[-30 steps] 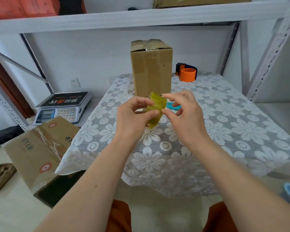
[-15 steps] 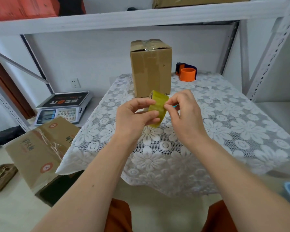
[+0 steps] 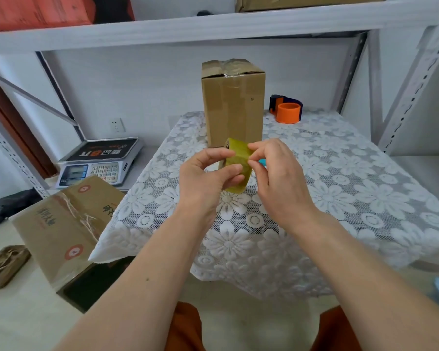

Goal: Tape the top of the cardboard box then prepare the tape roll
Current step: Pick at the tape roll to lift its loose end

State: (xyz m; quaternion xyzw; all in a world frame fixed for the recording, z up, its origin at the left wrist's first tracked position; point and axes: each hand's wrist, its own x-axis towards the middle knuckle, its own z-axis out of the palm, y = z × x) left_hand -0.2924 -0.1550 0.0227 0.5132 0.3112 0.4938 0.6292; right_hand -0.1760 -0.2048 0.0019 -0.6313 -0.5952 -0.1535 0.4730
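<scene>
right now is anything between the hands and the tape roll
No. Both hands already touch the tape roll: the left hand grips its near side, and the right hand pinches its upper edge. The roll is held up in front of the box, apart from it.

Left hand (image 3: 204, 179) gripped the tape roll (image 3: 236, 164); right hand (image 3: 276, 174) pinched its upper edge, both forearms extended forward.
</scene>
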